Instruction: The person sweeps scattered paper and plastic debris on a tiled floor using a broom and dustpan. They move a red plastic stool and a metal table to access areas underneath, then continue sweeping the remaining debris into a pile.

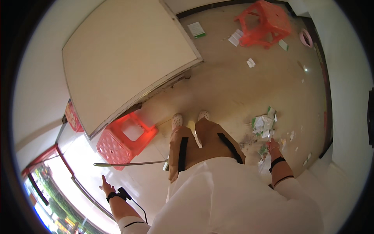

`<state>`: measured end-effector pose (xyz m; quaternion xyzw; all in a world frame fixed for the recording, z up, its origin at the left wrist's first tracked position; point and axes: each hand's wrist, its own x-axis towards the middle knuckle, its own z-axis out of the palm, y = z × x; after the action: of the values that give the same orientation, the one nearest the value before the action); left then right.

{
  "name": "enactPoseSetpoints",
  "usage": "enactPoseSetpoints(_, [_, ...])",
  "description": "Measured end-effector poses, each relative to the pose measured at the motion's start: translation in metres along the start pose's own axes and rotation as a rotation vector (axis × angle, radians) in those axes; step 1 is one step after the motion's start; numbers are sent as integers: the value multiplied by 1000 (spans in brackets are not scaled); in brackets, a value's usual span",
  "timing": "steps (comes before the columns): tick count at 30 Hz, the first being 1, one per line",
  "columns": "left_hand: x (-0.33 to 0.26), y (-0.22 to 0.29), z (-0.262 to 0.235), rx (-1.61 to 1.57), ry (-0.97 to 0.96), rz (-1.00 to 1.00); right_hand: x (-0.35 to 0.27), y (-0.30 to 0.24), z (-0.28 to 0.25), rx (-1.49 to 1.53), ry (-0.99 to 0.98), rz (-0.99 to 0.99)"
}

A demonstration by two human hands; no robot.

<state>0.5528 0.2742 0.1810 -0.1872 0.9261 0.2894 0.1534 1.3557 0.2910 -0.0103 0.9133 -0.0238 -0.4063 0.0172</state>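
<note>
My left hand [106, 186] is raised at the lower left, its fingers apart and nothing in it. A dark strap with a small black device and a cable is at that wrist. Near that hand, a thin pole [130, 164] with a pale green grip reaches across to my trouser leg, which hides its other end. My right hand [273, 144] hangs at the right, fingers stretched toward a heap of crumpled papers [264, 124] on the floor, with no clear grip on anything. Clear crumpled plastic and scraps [265, 162] show beside that wrist.
A large cream table [128, 54] fills the upper left. A red plastic stool [117, 148] stands by its edge; another red stool [270, 23] is at the far right near a pink ring [306, 38]. Loose papers [196, 29] lie on the floor. A bright doorway is at the left.
</note>
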Motion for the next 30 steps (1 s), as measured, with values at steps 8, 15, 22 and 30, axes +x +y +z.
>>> enactPoseSetpoints(8, [77, -22, 38, 9, -155, -58, -96, 63, 1, 387, -32, 6])
enactPoseSetpoints(15, [128, -32, 46, 17, -437, 18, -176, 65, 58, 387, -20, -48])
enactPoseSetpoints(22, [171, -44, 49, 7, -607, 91, -235, 58, 62, 316, 0, -156])
enactPoseSetpoints(30, [167, -52, 83, 91, -804, 425, -230, 92, 55, 381, 6, -126])
